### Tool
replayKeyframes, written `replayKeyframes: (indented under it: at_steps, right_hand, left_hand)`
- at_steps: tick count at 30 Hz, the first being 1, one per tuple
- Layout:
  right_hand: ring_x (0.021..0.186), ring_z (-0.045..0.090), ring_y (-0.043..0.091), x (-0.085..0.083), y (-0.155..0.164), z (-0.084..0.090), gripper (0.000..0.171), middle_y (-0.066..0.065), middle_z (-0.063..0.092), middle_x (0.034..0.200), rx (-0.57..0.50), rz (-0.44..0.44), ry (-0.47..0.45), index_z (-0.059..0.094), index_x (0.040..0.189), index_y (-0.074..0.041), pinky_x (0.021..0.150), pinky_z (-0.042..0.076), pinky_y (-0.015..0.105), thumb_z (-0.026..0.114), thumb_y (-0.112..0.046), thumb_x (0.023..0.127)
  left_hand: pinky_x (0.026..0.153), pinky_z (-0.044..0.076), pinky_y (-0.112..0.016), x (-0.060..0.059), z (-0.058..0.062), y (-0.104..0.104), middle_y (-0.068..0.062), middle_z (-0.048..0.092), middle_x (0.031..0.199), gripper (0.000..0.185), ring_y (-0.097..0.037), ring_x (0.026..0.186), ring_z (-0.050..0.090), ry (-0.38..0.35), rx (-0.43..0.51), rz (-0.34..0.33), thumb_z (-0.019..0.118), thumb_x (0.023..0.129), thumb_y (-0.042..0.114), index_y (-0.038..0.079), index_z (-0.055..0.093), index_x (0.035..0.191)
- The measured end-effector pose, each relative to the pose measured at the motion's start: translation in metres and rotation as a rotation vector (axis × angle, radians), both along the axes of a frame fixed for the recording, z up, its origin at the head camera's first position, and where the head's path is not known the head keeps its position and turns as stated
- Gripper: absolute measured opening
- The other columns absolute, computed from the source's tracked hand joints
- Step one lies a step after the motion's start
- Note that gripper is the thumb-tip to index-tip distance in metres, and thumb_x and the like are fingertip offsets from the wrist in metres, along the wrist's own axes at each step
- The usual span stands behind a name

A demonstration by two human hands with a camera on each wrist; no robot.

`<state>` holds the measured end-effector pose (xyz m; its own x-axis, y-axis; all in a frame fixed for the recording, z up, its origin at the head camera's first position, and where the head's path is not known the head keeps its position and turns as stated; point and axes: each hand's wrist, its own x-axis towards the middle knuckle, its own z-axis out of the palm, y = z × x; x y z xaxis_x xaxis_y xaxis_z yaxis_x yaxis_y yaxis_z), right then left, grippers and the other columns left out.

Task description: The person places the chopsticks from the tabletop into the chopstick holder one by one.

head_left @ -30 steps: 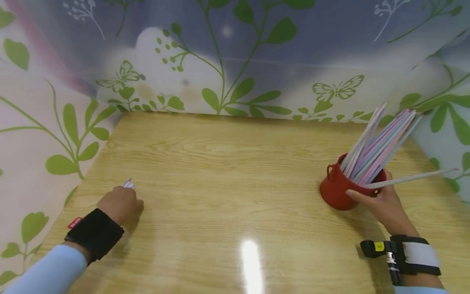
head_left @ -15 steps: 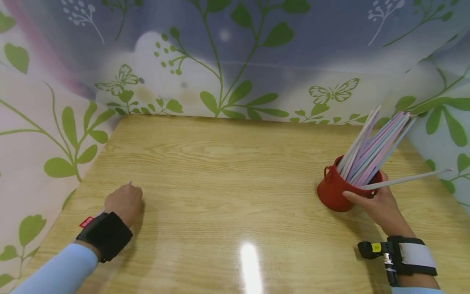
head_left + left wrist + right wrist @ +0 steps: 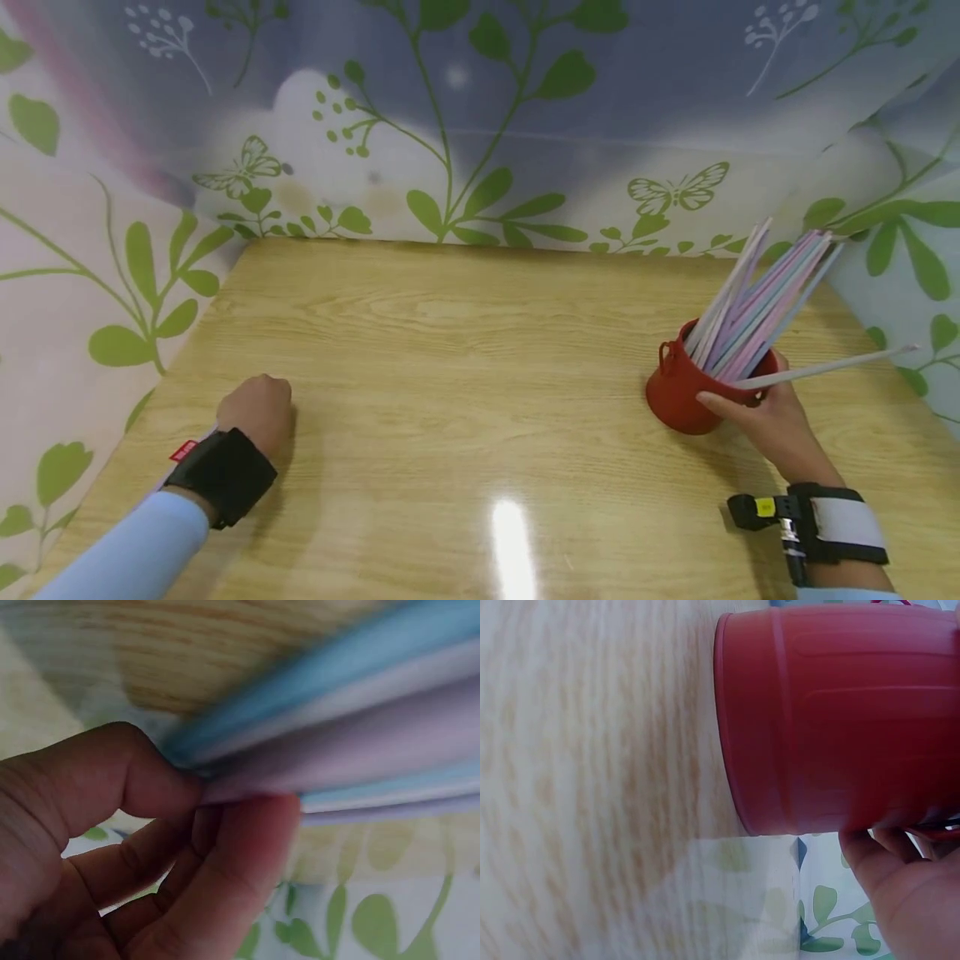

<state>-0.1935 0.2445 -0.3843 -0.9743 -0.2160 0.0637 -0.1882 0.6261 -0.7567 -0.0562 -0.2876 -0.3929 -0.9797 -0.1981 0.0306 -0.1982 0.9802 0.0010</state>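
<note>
Two hands | left hand [image 3: 255, 406] grips straws [image 3: 360, 742] | right hand [image 3: 765, 417] holds bucket [image 3: 678, 392]

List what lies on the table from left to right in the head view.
Left hand, gripping a few pastel straws → bare wooden table → red bucket holding pastel straws → right hand, holding the bucket.

A wooden table [image 3: 465, 375] bears a red bucket [image 3: 678, 396].
</note>
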Motion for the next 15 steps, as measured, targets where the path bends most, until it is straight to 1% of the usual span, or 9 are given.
replayKeyframes:
  at_steps: [2, 4, 6, 7, 8, 10, 11, 13, 15]
  right_hand:
    - [0.114, 0.033, 0.017, 0.0, 0.001, -0.001, 0.079, 0.002, 0.027, 0.132, 0.009, -0.01, -0.006, 0.004, 0.131, -0.035, 0.087, 0.037, 0.045, 0.06, -0.032, 0.075]
    - [0.114, 0.033, 0.017, 0.0, 0.002, -0.001, 0.079, 0.003, 0.027, 0.132, 0.013, -0.005, -0.004, 0.004, 0.132, -0.034, 0.087, 0.038, 0.044, 0.06, -0.031, 0.076]
    - [0.113, 0.034, 0.013, 0.001, 0.001, 0.0, 0.079, 0.003, 0.028, 0.131, -0.005, 0.002, 0.003, 0.005, 0.132, -0.033, 0.087, 0.041, 0.033, 0.061, -0.03, 0.075]
    - [0.112, 0.034, 0.013, 0.001, 0.0, 0.0, 0.079, 0.003, 0.028, 0.13, -0.01, 0.005, 0.007, 0.005, 0.132, -0.033, 0.086, 0.042, 0.028, 0.061, -0.029, 0.076]
    - [0.112, 0.034, 0.012, 0.001, 0.0, 0.0, 0.079, 0.004, 0.028, 0.13, -0.018, 0.011, 0.013, 0.006, 0.132, -0.032, 0.084, 0.042, 0.021, 0.061, -0.027, 0.076]
    - [0.112, 0.034, 0.012, 0.003, -0.002, 0.002, 0.079, 0.005, 0.028, 0.13, -0.029, 0.012, 0.013, 0.006, 0.132, -0.033, 0.086, 0.041, 0.024, 0.061, -0.027, 0.075]
    - [0.111, 0.034, 0.013, 0.004, -0.003, 0.002, 0.08, 0.005, 0.028, 0.13, -0.035, 0.01, 0.011, 0.005, 0.132, -0.033, 0.087, 0.04, 0.026, 0.061, -0.027, 0.075]
    - [0.112, 0.033, 0.017, 0.004, -0.005, 0.003, 0.08, 0.007, 0.027, 0.13, -0.04, 0.004, 0.0, 0.004, 0.132, -0.033, 0.09, 0.037, 0.041, 0.061, -0.028, 0.075]
    - [0.112, 0.032, 0.019, 0.004, -0.005, 0.005, 0.081, 0.008, 0.026, 0.13, -0.041, 0.002, -0.004, 0.003, 0.132, -0.033, 0.087, 0.033, 0.052, 0.061, -0.028, 0.075]
  left_hand:
    - [0.033, 0.033, -0.034, -0.001, 0.002, -0.003, -0.012, 0.05, 0.053, 0.02, -0.021, 0.044, 0.048, -0.011, 0.046, 0.006, 0.048, 0.076, 0.0, 0.001, 0.051, 0.056]
    - [0.033, 0.032, -0.031, -0.002, 0.01, -0.004, -0.011, 0.049, 0.052, 0.021, -0.018, 0.042, 0.045, -0.003, 0.077, -0.009, 0.049, 0.077, 0.002, 0.002, 0.05, 0.056]
    - [0.036, 0.03, -0.027, -0.005, 0.022, -0.002, -0.008, 0.046, 0.052, 0.02, -0.016, 0.043, 0.04, 0.018, 0.123, -0.044, 0.05, 0.074, 0.0, 0.004, 0.048, 0.055]
    - [0.038, 0.03, -0.027, -0.007, 0.032, 0.0, -0.007, 0.048, 0.053, 0.017, -0.015, 0.045, 0.041, 0.03, 0.161, -0.067, 0.051, 0.074, 0.001, 0.003, 0.049, 0.057]
    - [0.041, 0.031, -0.026, -0.008, 0.043, 0.003, -0.006, 0.05, 0.055, 0.014, -0.014, 0.047, 0.043, 0.06, 0.192, -0.099, 0.052, 0.073, 0.002, 0.004, 0.052, 0.06]
    - [0.046, 0.032, -0.025, -0.013, 0.07, 0.012, -0.004, 0.053, 0.059, 0.006, -0.013, 0.051, 0.043, 0.152, 0.258, -0.166, 0.052, 0.071, 0.003, 0.005, 0.056, 0.067]
    - [0.049, 0.035, -0.026, -0.015, 0.087, 0.019, -0.004, 0.055, 0.063, 0.007, -0.013, 0.054, 0.046, 0.186, 0.308, -0.187, 0.051, 0.072, 0.004, 0.006, 0.058, 0.072]
    - [0.056, 0.041, -0.027, -0.022, 0.126, 0.037, -0.005, 0.062, 0.072, 0.014, -0.014, 0.061, 0.053, 0.321, 0.363, -0.241, 0.052, 0.075, 0.009, 0.007, 0.062, 0.085]
    - [0.062, 0.046, -0.025, -0.03, 0.164, 0.061, -0.004, 0.063, 0.078, 0.017, -0.011, 0.067, 0.056, 0.489, 0.483, -0.3, 0.053, 0.077, 0.009, 0.008, 0.063, 0.091]
